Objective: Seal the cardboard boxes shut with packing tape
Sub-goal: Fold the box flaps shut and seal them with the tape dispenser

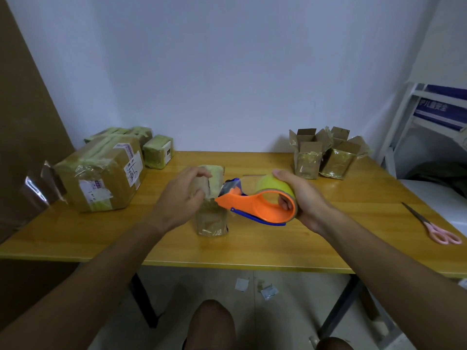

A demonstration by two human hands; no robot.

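A small cardboard box (211, 221), wrapped in old tape, stands upright at the middle of the yellow table (252, 251). My left hand (183, 195) grips its top, fingers curled over the closed flaps. My right hand (300, 198) holds an orange tape dispenser (250, 204) by its yellow tape roll (275, 184), fingers through the core. The dispenser's blade end touches the box's top right edge, with clear tape stretched from the roll.
Two open small boxes (309, 157) (340, 157) stand at the back right. A large taped box (103, 178) and smaller sealed boxes (158, 151) sit at the left. Pink-handled scissors (434, 227) lie near the right edge. A white rack (429, 127) stands to the right.
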